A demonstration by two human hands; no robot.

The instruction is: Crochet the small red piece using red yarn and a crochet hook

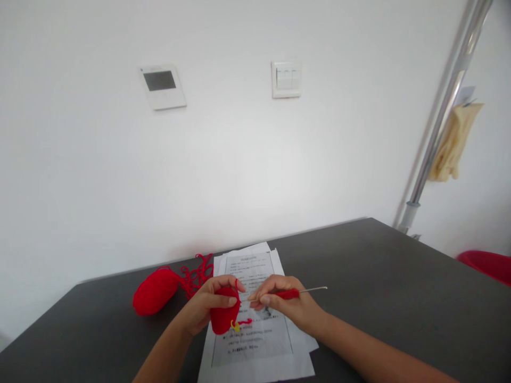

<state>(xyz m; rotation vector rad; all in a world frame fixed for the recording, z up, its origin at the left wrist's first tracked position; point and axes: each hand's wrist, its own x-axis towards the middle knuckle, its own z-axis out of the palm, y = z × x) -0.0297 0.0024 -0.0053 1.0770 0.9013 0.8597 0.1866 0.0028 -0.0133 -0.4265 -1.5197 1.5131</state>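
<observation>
My left hand (pixel 207 300) pinches a small red crocheted piece (pixel 223 315), with a strand of red yarn raised over the index finger. A yellow stitch marker (pixel 235 325) and a short red yarn tail hang at the piece's lower edge. In my right hand (pixel 285 298) is a double-ended crochet hook (pixel 293 293) with a red grip, held like a pen. One metal end points left to the edge of the crocheted piece; the other sticks out to the right. Whether the left tip sits inside a stitch is too small to tell.
Under my hands lie printed sheets (pixel 255 367) on a dark table (pixel 339 266). A red yarn ball (pixel 155 291) with loose tangled strands rests at left. The white wall stands behind, with a metal pole (pixel 439 117) at right and a red rounded object (pixel 487 266) beyond the table.
</observation>
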